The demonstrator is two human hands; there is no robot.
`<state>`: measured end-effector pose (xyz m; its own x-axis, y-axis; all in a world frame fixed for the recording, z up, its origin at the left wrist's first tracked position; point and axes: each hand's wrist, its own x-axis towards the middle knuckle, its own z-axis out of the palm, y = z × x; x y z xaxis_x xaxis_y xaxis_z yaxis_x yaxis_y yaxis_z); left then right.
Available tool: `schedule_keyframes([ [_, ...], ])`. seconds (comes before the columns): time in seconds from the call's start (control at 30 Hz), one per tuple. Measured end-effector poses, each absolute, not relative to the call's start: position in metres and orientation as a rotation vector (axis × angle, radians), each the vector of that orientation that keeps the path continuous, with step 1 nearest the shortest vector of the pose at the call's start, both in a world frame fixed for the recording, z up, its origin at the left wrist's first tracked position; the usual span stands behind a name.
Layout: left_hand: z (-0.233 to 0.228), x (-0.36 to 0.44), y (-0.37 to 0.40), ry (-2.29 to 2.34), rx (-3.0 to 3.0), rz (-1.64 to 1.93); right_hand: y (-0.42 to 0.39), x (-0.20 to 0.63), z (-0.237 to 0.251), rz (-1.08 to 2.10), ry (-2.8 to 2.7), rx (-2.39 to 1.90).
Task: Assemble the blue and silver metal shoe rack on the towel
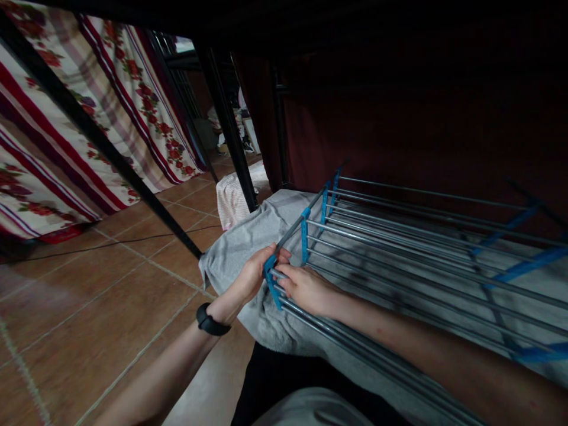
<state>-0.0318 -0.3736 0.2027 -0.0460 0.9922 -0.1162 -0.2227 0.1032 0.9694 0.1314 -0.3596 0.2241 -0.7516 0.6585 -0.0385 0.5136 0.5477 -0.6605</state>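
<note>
A rack of grey metal tubes [381, 236] with blue plastic connectors [305, 236] lies on a grey blanket in front of me. My left hand [257, 269], with a black band on its wrist, is closed around the near left corner connector [268, 269]. Close beside it, my right hand [306, 287] pinches the end of a metal tube [278, 273] at that same connector. Its fingertips partly hide the joint, so I cannot tell how far the tube sits inside. Several more tubes run to the right under my right forearm.
The grey blanket [248, 228] hangs over the bed's edge. Black metal posts [231, 130] stand at the left and behind. A flowered curtain [119, 106] hangs over the tiled floor [110, 302], where a dark cable [146, 238] runs. Dark red cloth [399, 130] covers the back.
</note>
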Motion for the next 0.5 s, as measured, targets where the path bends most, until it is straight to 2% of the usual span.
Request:
schedule_keyframes([
  [0.5, 0.2053, -0.0291, -0.3738, 1.125, 0.917, 1.261, -0.3655, 0.1341, 0.2196, 0.585, -2.78, -1.126],
])
